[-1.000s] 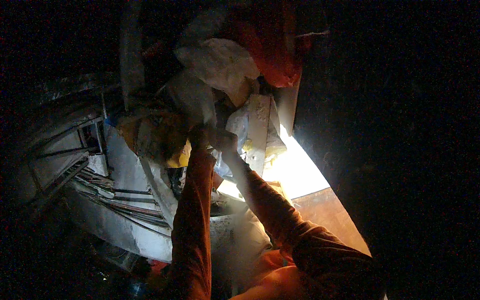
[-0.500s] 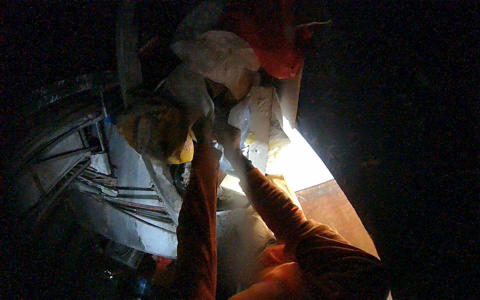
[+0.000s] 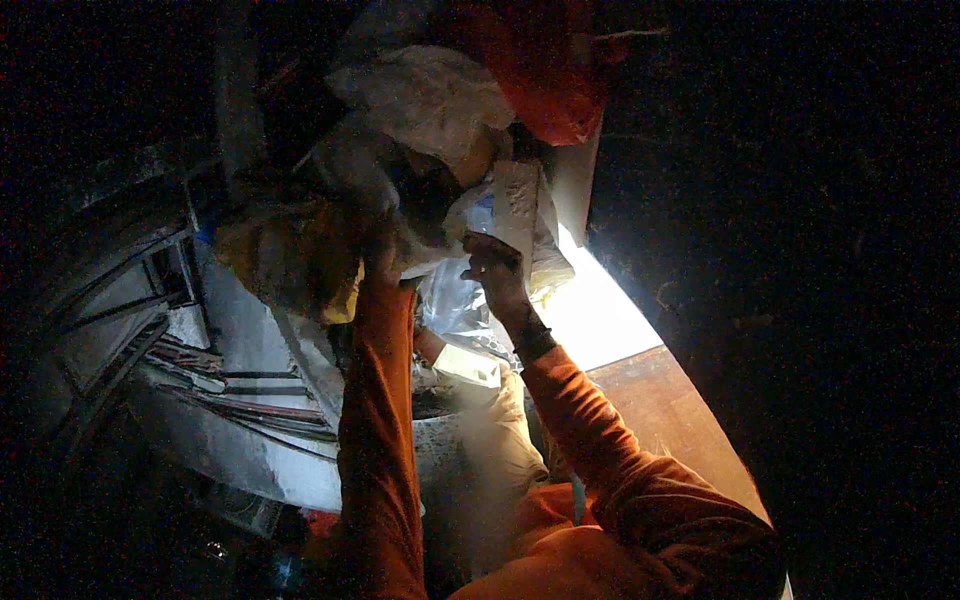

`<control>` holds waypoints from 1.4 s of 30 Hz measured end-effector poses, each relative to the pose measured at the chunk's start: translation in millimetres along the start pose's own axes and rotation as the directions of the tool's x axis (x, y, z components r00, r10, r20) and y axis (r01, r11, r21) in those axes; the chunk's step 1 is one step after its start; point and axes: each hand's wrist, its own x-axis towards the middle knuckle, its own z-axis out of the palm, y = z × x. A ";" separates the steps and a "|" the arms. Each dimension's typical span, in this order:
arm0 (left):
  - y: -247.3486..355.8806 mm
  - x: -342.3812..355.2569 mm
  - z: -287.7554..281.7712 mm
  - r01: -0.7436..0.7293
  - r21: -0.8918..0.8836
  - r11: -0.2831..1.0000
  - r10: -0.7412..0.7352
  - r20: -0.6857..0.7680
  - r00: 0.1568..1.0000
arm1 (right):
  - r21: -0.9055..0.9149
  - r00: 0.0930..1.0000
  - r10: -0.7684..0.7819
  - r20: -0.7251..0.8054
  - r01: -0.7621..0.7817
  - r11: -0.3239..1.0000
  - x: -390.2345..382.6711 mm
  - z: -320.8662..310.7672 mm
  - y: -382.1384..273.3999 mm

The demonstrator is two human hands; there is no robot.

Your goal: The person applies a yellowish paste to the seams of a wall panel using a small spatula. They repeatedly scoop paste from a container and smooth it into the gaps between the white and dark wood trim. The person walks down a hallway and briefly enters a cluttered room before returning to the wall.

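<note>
A pale plastic sack [image 3: 345, 160] with a dark open mouth hangs in front of me. My left hand [image 3: 382, 258] is closed on its near left edge; shadow hides part of the fingers. My right hand [image 3: 498, 270] is raised to the right of the sack's mouth, fingers bent but apart, with nothing visible in them. Behind that hand stands a whitish post [image 3: 516, 205]. Clear crumpled plastic [image 3: 455, 300] shows between my two hands. A pale yellow block-like thing [image 3: 467, 365] lies below, between my forearms.
A yellowish sack [image 3: 290, 260] bulges left of my left hand. Above are a large beige sack [image 3: 425, 105] and a red bag [image 3: 550, 95]. Thin rods [image 3: 265, 405] lie on a grey surface at left. Bright light falls beside a brown panel [image 3: 670, 415] at right.
My right hand has drawn away from the sack's mouth, to the right, and its fingers now show. My left hand has shifted slightly left. The clear plastic and pale block show more fully.
</note>
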 end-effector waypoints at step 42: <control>-78.4 -126.6 17.0 -0.139 0.521 0.842 0.141 0.035 0.989 | -0.903 0.955 -0.266 -0.129 -0.003 0.429 -9.5 13.2 87.6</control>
